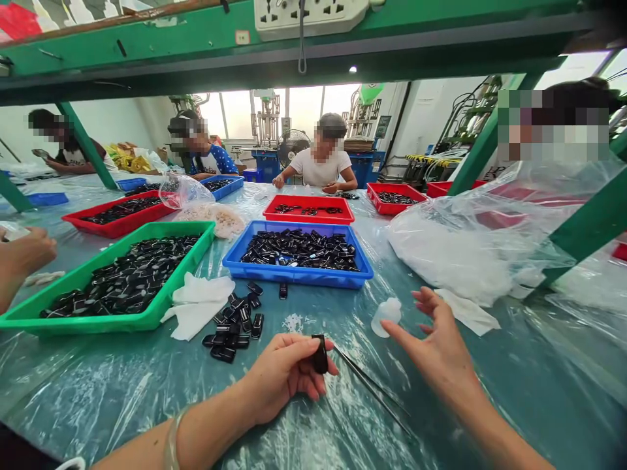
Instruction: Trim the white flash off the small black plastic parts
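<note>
My left hand pinches a small, glossy black plastic piece between thumb and fingers, above the plastic-covered table. To the right, my right hand is open and empty, its fingers spread. Just left of its thumb stands a small translucent white bottle-like object. A pair of metal tweezers lies on the table between my two hands. Near my left hand sits a loose pile of similar black pieces. Tiny white bits are scattered just beyond my fingers.
A blue tray and a green tray hold many black pieces. A white cloth lies between them. Large clear bags fill the right side. Overhead runs a green shelf beam. Several people sit around the table.
</note>
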`<state>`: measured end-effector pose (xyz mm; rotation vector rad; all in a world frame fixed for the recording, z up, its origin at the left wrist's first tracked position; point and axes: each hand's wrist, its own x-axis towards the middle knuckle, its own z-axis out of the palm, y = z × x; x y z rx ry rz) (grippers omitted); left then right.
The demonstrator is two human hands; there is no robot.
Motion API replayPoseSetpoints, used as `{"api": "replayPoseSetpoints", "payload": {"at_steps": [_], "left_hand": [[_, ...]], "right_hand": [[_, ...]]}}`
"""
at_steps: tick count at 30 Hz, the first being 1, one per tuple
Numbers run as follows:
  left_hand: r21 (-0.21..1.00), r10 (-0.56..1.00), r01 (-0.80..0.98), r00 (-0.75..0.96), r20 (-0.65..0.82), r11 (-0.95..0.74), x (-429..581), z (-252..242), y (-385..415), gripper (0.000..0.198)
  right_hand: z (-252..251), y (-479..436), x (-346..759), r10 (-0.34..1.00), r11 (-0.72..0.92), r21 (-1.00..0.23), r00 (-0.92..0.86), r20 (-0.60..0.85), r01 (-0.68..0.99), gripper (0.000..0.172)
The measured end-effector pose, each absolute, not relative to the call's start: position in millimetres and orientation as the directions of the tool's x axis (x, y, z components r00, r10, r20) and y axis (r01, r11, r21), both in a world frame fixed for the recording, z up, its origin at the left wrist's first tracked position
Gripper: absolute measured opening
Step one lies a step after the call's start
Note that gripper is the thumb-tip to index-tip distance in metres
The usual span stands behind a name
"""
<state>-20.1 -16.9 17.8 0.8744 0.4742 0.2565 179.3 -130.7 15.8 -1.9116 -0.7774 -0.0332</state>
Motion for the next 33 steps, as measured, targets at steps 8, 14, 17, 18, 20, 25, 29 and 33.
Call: {"api": "replayPoseSetpoints", "payload": {"at_steps": [8, 14, 17, 18, 20, 25, 29, 33], "left_hand": [[0.769, 0.355, 0.011, 0.883, -0.307, 0.640, -20, 18, -18, 0.033], [0.838, 0.474, -0.009, 0.828, -0.300, 0.546, -20, 22, -20, 0.032], [0.864, 0.528, 0.008, 0.789, -0.314, 0.503, -20, 23, -21, 0.031], [0.869, 0.534, 0.016, 0.783, -0.318, 0.494, -20, 23, -21, 0.031], [0.875, 0.533, 0.028, 0.783, -0.320, 0.484, -21, 23, -21, 0.031], [0.877, 0.541, -0.022, 0.794, -0.276, 0.481, -21, 21, -21, 0.029], [0.860, 0.535, -0.045, 0.799, -0.275, 0.509, -19, 19, -22, 0.030], [0.835, 0.511, -0.056, 0.813, -0.281, 0.547, -19, 18, -23, 0.033]], "right_hand": [[-8, -121, 186, 0.680, -0.255, -0.868, 0.717, 0.152, 0.426, 0.061], [13, -128, 184, 0.469, -0.339, -0.842, 0.851, 0.237, 0.421, 0.073], [30, -137, 168, 0.379, -0.319, -0.808, 0.848, 0.371, 0.495, 0.060], [35, -141, 161, 0.396, -0.286, -0.780, 0.810, 0.432, 0.556, 0.047], [39, -146, 144, 0.682, -0.062, -0.630, 0.494, 0.539, 0.774, 0.012], [21, -145, 113, 0.980, 0.119, -0.524, -0.015, 0.198, 0.844, 0.016], [6, -140, 107, 0.991, 0.055, -0.439, 0.003, 0.131, 0.897, 0.020], [6, -140, 108, 0.991, 0.048, -0.432, 0.010, 0.131, 0.901, 0.014]]}}
